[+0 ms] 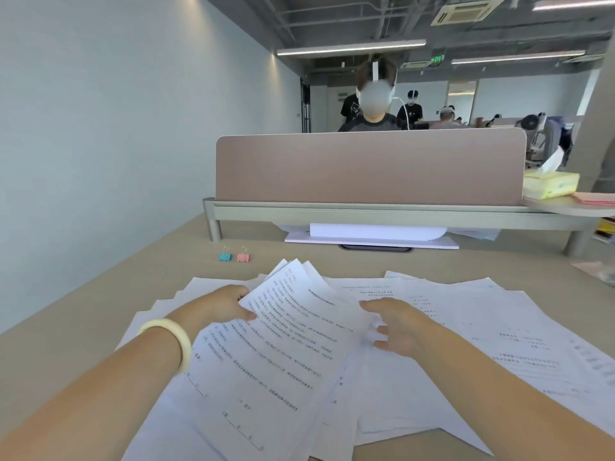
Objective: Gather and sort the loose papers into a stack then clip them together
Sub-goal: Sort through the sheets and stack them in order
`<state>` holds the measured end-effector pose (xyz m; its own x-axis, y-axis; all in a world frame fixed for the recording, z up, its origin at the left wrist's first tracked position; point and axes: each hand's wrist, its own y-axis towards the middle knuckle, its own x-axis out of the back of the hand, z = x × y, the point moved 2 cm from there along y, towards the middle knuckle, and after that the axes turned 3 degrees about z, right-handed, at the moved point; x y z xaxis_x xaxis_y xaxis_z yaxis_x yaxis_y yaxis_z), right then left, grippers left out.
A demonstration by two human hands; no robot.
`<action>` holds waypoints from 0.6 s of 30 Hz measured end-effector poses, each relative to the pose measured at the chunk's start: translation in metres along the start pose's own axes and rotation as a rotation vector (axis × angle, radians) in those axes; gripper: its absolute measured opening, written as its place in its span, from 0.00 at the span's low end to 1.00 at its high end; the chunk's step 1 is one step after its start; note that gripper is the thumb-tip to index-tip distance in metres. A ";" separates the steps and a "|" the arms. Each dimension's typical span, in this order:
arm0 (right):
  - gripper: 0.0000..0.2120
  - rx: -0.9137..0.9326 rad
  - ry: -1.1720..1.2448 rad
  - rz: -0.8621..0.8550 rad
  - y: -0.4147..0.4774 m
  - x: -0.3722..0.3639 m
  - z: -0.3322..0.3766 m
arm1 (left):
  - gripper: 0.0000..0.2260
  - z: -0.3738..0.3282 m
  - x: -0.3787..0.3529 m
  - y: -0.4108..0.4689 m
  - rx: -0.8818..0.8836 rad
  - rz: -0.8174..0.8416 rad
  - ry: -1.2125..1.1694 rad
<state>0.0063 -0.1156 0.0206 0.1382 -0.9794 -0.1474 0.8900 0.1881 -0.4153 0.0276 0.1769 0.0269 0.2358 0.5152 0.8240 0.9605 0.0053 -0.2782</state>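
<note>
While the loose papers (466,331) lie fanned across the near half of the beige desk (83,314), the left hand (226,306) grips a small sheaf of printed sheets (286,327) by its left edge, thumb on top and fingers hidden beneath. That sheaf sits tilted, its far corners splayed toward the back of the desk, and it overlaps the sheets under it. A pale bangle (173,341) circles the left wrist. The right hand (396,327) hovers at the sheaf's right edge with fingers spread and slack, holding nothing; whether its fingertips touch the paper I cannot tell. More sheets spread out to the right, well past the right forearm, and others stick out from under the left forearm.

Beyond the papers, two binder clips stand side by side on the bare desk, a blue binder clip (225,256) on the left and a pink binder clip (243,256) just beside it, both apart from the sheets. A tan divider panel (366,168) rises at the desk's far edge, with a yellow tissue box (552,186) at its right end. A person (372,121) sits behind the panel.
</note>
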 end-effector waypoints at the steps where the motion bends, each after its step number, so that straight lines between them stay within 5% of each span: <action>1: 0.15 -0.018 0.021 0.004 -0.002 0.002 0.000 | 0.07 0.003 0.004 -0.001 -0.009 -0.031 -0.044; 7: 0.26 -0.068 0.083 -0.028 0.000 0.000 -0.001 | 0.21 0.052 0.042 -0.022 0.033 -0.237 -0.214; 10: 0.23 -0.095 0.094 -0.053 0.003 -0.012 -0.001 | 0.18 0.071 0.031 -0.028 0.131 -0.148 -0.069; 13: 0.25 -0.036 0.075 -0.092 0.018 -0.022 -0.006 | 0.15 0.072 0.015 -0.027 0.172 -0.097 -0.166; 18: 0.30 0.061 -0.068 -0.141 0.038 -0.033 -0.019 | 0.13 0.058 0.014 -0.021 0.161 -0.214 -0.121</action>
<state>0.0270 -0.0748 -0.0076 0.0372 -0.9989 -0.0297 0.9271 0.0456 -0.3721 0.0020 0.2338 0.0152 0.0019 0.5865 0.8099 0.9485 0.2556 -0.1873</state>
